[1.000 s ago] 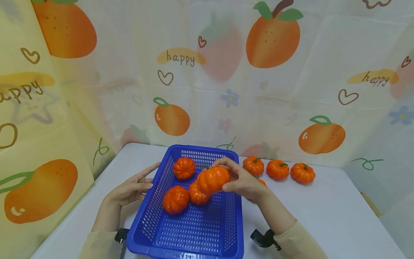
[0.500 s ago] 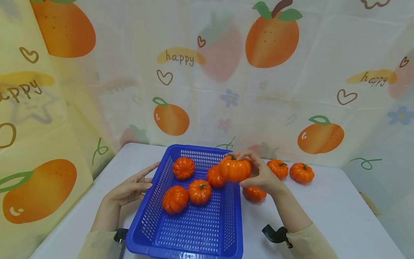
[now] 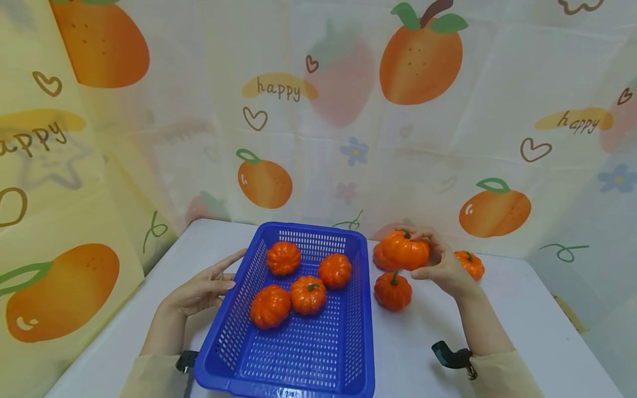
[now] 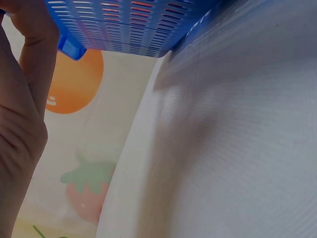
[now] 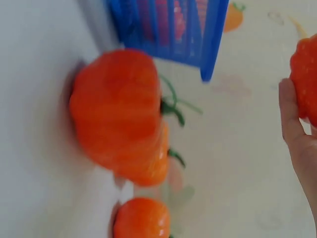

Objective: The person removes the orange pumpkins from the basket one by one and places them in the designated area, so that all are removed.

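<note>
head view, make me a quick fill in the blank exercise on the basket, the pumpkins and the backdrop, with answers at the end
The basket is coloured ____.
Inside it lie ____ pumpkins.
The held pumpkin is in the person's ____ hand.
The word repeated on the backdrop is ____.

Missing words: blue; four; right; happy.

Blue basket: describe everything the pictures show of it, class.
The blue basket is rectangular and open-topped, apparently plastic, with a solid rim and perforated walls and floor. Markings on its near rim are unreadable. It stands upright on the white table, a short side nearest the camera. Four orange pumpkins lie inside; the left hand apparently touches its left side.
</note>
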